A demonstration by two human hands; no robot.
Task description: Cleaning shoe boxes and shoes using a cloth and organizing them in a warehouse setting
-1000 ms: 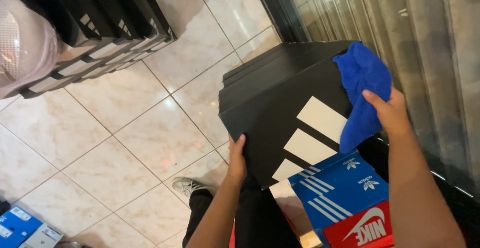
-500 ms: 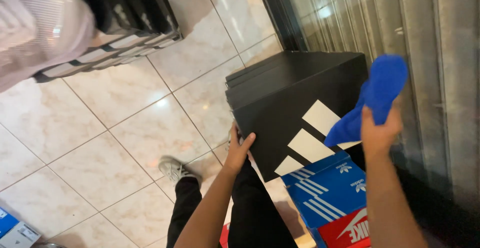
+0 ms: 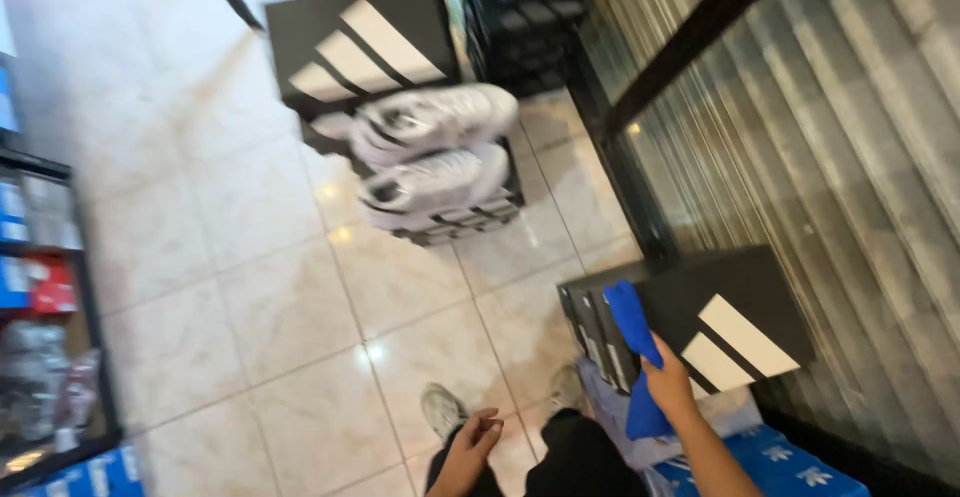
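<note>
My right hand [image 3: 672, 379] grips a blue cloth [image 3: 630, 332] and presses it against the near left edge of a black shoe box [image 3: 742, 307] with white stripes, lower right. That box tops a stack of black boxes; blue shoe boxes [image 3: 775, 462] lie below it. My left hand [image 3: 476, 437] hangs free at the bottom centre, fingers loosely curled, holding nothing and touching nothing. My feet in pale shoes [image 3: 441, 412] stand on the tiled floor.
A pair of white sneakers [image 3: 432, 152] rests on a stack of black boxes [image 3: 460, 219] ahead. A larger black striped box [image 3: 360, 42] lies behind. A metal shutter [image 3: 800, 137] runs along the right. Shelving with blue and red boxes [image 3: 40, 287] lines the left.
The view swung up to show the floor ahead and the sneakers. My left hand let go of the black box's corner. My right hand moved the cloth to the box's near left edge.
</note>
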